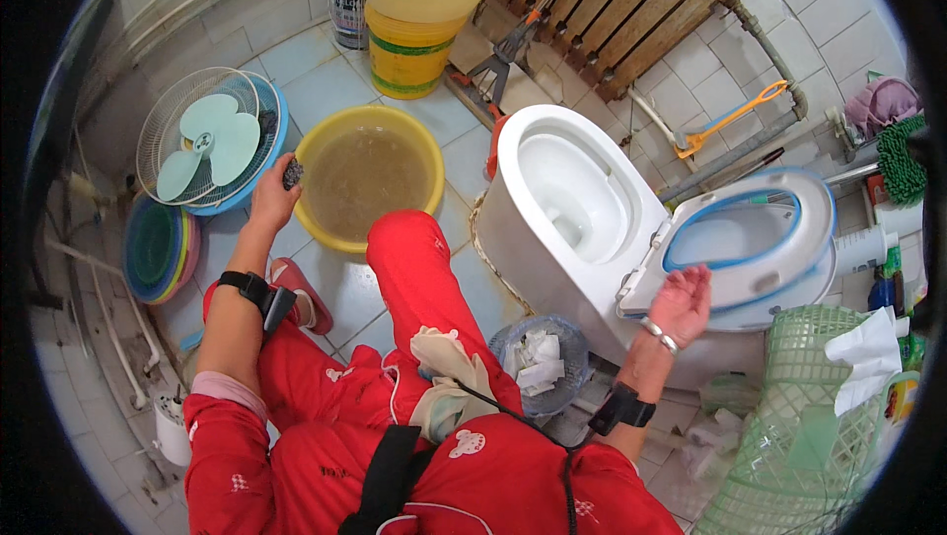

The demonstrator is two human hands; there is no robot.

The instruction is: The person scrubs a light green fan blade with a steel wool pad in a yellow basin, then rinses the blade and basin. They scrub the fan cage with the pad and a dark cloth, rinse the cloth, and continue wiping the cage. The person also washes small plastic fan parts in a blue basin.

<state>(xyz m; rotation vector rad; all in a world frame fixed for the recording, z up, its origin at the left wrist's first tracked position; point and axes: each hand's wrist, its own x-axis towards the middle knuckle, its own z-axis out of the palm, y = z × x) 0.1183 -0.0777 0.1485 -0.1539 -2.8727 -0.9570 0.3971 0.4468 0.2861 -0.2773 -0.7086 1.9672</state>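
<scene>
My left hand [274, 196] grips a dark metal scouring pad [292, 174] at the left rim of a yellow basin [302, 215], which holds murky brown water [366, 180]. Just beyond that hand, a light-blue basin [281, 124] carries fan grilles [152, 147] and pale green fan blades [235, 141]. My right hand [681, 304], wearing a silver bracelet, is empty with its fingers loosely curled. It is by the near edge of the raised toilet seat [769, 283]; whether it touches the seat I cannot tell. The white toilet bowl [533, 147] stands uncovered.
A wastebasket [573, 394] with paper stands between my knee and the toilet. A green plastic basket [784, 417] is at the right. Stacked coloured basins [152, 250] lean at the left. Farther back are a yellow bucket [407, 62], a mop [510, 43] and a radiator [614, 6].
</scene>
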